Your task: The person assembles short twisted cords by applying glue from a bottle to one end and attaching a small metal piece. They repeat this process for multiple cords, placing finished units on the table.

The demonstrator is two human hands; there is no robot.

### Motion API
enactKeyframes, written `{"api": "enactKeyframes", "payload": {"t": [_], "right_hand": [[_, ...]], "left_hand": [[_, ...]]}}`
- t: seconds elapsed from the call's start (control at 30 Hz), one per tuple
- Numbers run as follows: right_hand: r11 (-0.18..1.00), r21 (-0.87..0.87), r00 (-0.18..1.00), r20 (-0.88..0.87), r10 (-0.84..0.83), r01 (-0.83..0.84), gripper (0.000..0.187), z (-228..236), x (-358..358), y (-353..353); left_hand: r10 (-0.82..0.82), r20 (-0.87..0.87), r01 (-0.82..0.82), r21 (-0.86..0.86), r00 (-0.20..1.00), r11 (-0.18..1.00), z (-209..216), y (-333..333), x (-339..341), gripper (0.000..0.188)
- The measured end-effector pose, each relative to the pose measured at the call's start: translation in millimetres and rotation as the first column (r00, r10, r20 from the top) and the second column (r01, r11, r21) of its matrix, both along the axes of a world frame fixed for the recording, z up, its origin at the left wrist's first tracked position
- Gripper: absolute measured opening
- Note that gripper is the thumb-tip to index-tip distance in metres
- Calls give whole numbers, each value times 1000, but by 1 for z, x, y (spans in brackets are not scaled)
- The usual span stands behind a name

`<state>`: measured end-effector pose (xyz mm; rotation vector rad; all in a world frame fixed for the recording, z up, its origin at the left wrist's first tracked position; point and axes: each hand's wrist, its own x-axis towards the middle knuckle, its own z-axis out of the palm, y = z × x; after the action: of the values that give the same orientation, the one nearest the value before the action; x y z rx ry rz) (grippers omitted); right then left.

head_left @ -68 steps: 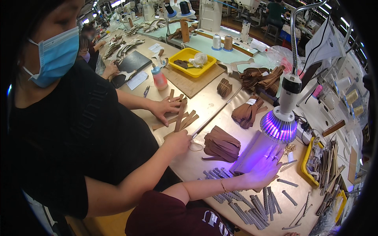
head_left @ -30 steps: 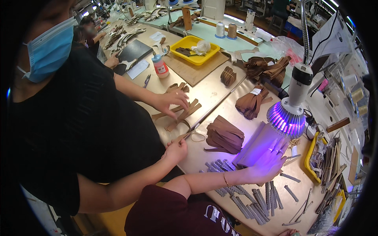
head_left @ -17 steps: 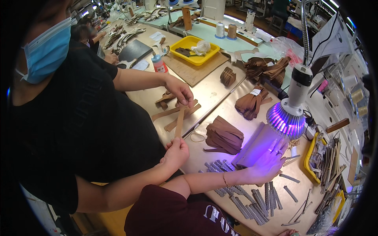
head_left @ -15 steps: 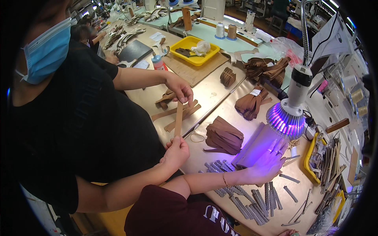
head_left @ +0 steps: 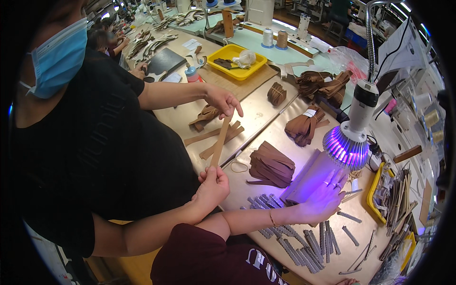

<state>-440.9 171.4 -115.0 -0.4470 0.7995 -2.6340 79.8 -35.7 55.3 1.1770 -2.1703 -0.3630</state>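
Under the violet light of a lamp (head_left: 346, 145), my left hand (head_left: 319, 203) rests with fingers stretched out on a flat brown panel (head_left: 304, 176). A thin strip (head_left: 352, 192) lies just past its fingertips. Only a sliver of my right hand (head_left: 349, 281) shows at the bottom edge, its fingers mostly cut off. Many short grey braided strips (head_left: 304, 249) lie below my left forearm. To my left, a co-worker in a black shirt holds a tan leather strip (head_left: 220, 145) stretched between both hands.
A fanned bundle of brown strips (head_left: 270, 164) lies beside the panel, with tied bundles (head_left: 304, 124) farther back. A yellow tray (head_left: 237, 73) stands on a board, near a bottle (head_left: 192, 74). At right is another yellow tray (head_left: 373, 199) beside long thin strips (head_left: 400, 202).
The co-worker's far hand has moved slightly right with its fingers opening out, and the tan strip slants more. My left hand stays in place on the panel.
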Motion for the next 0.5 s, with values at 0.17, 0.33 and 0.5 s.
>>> {"api": "enactKeyframes", "payload": {"t": [0.17,0.33,0.5], "right_hand": [[1000,11,1000,18,-16,16,38,-3,-3,0],[1000,15,999,29,-22,22,40,-2,-1,-2],[1000,10,999,44,-24,23,42,-3,-2,-3]], "left_hand": [[2,-23,-2,-4,1000,1000,-4,0,-2,49],[16,-78,-15,8,997,1000,-8,-2,-6,49],[14,-80,-14,-4,997,1000,-10,0,-5,49]]}}
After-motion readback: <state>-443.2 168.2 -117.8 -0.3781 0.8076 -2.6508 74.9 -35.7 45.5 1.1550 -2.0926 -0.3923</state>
